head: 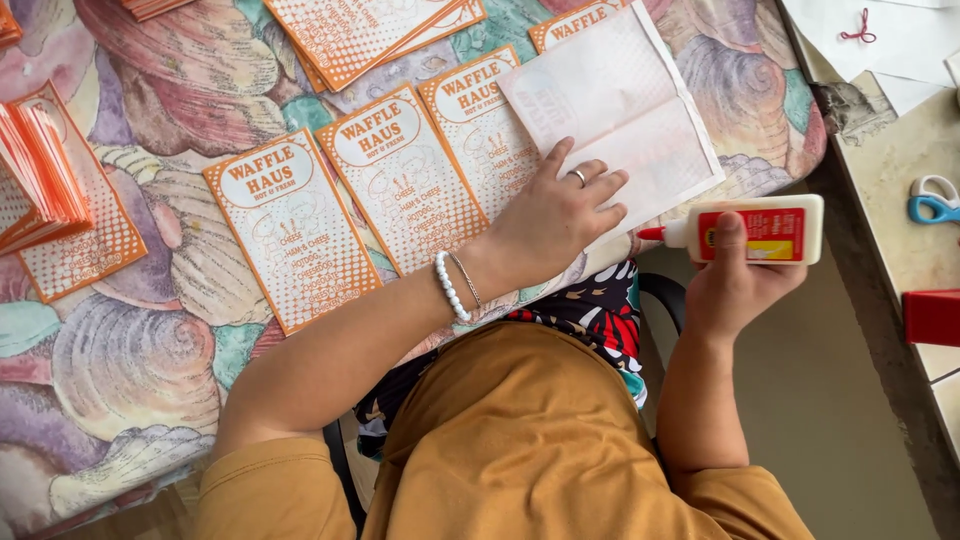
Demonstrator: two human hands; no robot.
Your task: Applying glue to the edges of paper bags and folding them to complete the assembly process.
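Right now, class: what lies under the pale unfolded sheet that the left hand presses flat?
Under the pale sheet, two orange-and-white printed leaflets poke out, on the shell-patterned cloth. The left hand and sheet hide the rest.

Printed paper bags [400,175] lie side by side on the tablecloth [140,370], a stack [35,175] left of them (on another bag). Right, scissors [935,198] rest on the counter [890,170].

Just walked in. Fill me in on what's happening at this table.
A person in an orange top sits at a table covered with a seashell-print cloth. The left hand presses flat on an unfolded white paper sheet, which lies face down over a row of orange printed paper bags. The right hand holds a white glue bottle on its side, red tip towards the sheet. Blue-handled scissors lie on the counter to the right.
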